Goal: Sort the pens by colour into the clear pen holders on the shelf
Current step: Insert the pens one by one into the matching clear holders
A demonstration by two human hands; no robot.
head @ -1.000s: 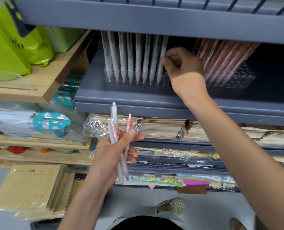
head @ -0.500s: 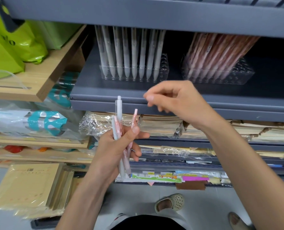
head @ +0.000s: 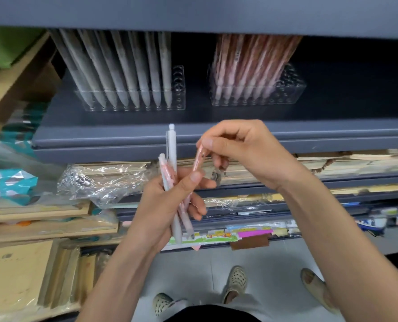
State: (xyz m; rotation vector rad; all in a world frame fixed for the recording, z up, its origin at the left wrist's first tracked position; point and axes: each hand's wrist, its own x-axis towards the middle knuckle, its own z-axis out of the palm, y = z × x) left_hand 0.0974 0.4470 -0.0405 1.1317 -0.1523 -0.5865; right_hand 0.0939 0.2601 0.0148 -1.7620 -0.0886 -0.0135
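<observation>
**Change from earlier frames.** One second ago the right hand (head: pixel 247 149) was up at the left pen holder (head: pixel 178 89), at the last white pen in its row. Half a second ago it had dropped clear of the shelf (head: pixel 100 135), fingers pinched on nothing. It now pinches the upper end of a pink pen (head: pixel 197 159) between thumb and forefinger. That pen stands at the right edge of the bunch of pens (head: pixel 176 225) held by the left hand (head: pixel 163 205). The left hand's grip is unchanged: fingers wrapped round the bunch, thumb across the front, pens roughly upright below the shelf's front edge. One white pen (head: pixel 172 147) stands tallest in the bunch. The view has also closed in on the shelf.

**Holders.** The left pen holder carries a row of white pens and has bare holes at its right end. The right pen holder (head: pixel 291 89) carries pink pens at its left, with bare holes at its right. The two stand apart on the shelf.

**Obscured.**
- The upper ends of the pens in both holders are cut off by the shelf above.
- The pink pen's lower barrel passes behind the left thumb.
- The number of pens in the bunch cannot be counted.
- The left margin is smeared by motion blur.

**Writing.** A strip of coloured labels (head: pixel 251 233) runs along a lower shelf edge; its print is too small and blurred to read.
</observation>
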